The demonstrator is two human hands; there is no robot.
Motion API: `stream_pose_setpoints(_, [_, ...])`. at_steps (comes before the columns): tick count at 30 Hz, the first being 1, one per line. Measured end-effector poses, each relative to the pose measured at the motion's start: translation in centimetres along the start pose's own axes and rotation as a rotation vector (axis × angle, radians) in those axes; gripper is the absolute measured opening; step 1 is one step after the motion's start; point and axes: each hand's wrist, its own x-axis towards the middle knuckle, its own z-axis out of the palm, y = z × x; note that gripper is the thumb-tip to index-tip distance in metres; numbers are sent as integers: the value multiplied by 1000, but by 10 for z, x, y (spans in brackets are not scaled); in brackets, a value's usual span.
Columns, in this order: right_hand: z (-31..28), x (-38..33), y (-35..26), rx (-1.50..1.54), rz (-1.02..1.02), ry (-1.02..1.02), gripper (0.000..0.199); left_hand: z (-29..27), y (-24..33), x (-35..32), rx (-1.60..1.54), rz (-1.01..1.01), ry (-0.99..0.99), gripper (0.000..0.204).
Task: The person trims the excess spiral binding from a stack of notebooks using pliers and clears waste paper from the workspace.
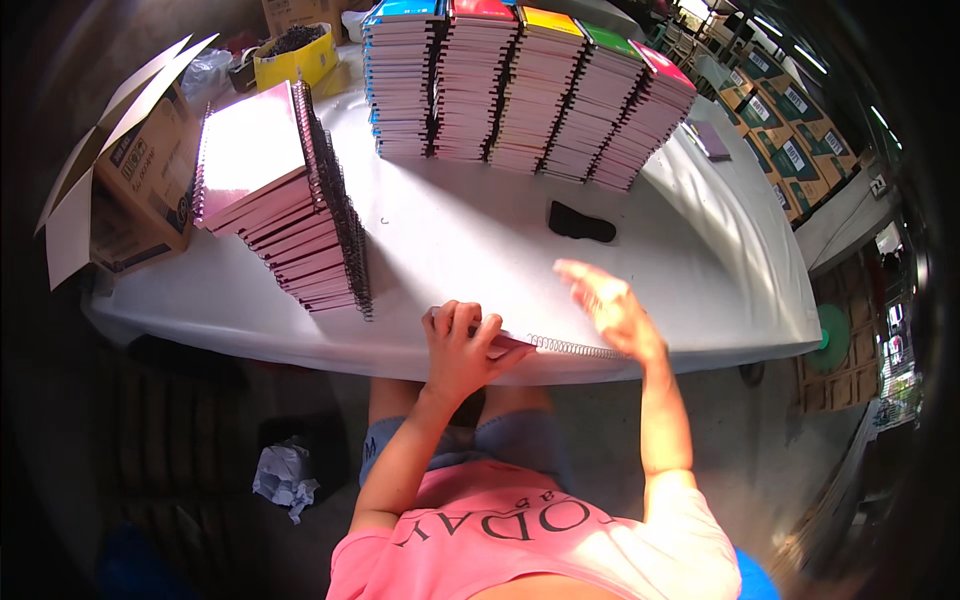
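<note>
Here, thin silver wire coil point(575, 348): evenly looped, slightly curved, along near edge of white-covered table point(700, 300)
Left hand point(462, 345): clamped on flat pinkish piece point(508, 341), mostly hidden, at coil's left end
Right hand point(608, 308): outstretched, blurred, fingers apart from coil

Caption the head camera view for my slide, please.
Left hand gripping a notebook, right hand open beside its spiral coil, with stacked notebooks standing on the white-covered table.

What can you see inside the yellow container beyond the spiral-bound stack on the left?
A heap of dark, tangled-looking pieces shows at the top of the yellow container. Anything deeper is covered by that heap and the container's wall.
</note>
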Motion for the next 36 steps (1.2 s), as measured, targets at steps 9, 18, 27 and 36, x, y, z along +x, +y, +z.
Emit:
stream_pose_setpoints(9, [-9, 69, 121, -146, 272, 69, 56, 4, -6, 1, -134, -25, 113, 63])
stream_pose_setpoints(18, [22, 44, 55, -35, 327, -168, 45, 5, -1, 11, -315, -111, 84, 63])
stream_pose_setpoints(27, [7, 19, 13, 918, -137, -114, 23, 12, -4, 6, -323, -163, 102, 64])
stream_pose_setpoints(36, [32, -8, 23, 1105, -406, -127, 18, 13, -11, 6, -388, -125, 98, 60])
